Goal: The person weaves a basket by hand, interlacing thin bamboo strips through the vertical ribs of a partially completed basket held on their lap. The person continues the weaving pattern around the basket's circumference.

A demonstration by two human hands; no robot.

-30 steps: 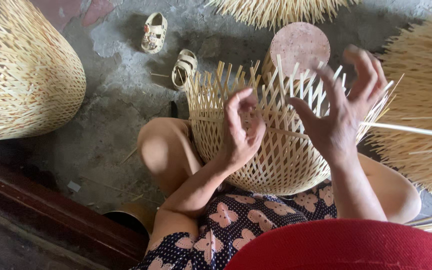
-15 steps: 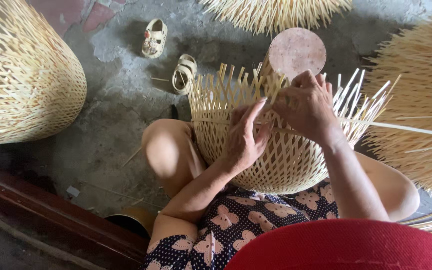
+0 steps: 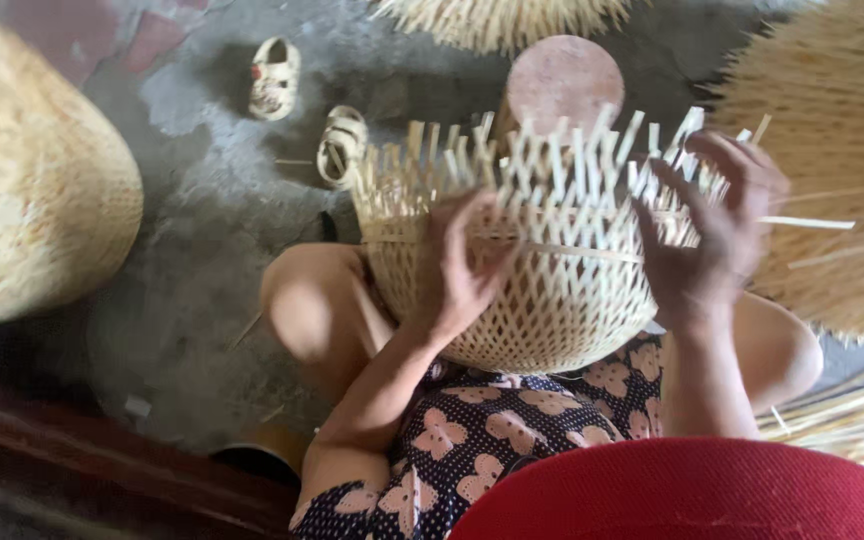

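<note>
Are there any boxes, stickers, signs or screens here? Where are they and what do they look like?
None that I can see: no package, label, sign or screen.
Only woven things: the half-made basket between the left hand and the right hand, and a big pale basket at the left.
Two small sandals lie on the grey floor.

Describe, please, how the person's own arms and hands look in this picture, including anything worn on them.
Both arms are bare to the frame's lower edge, with no sleeves visible. The left hand and right hand wear no gloves; motion blur hides any rings. No watch or bracelet shows on either wrist.
</note>
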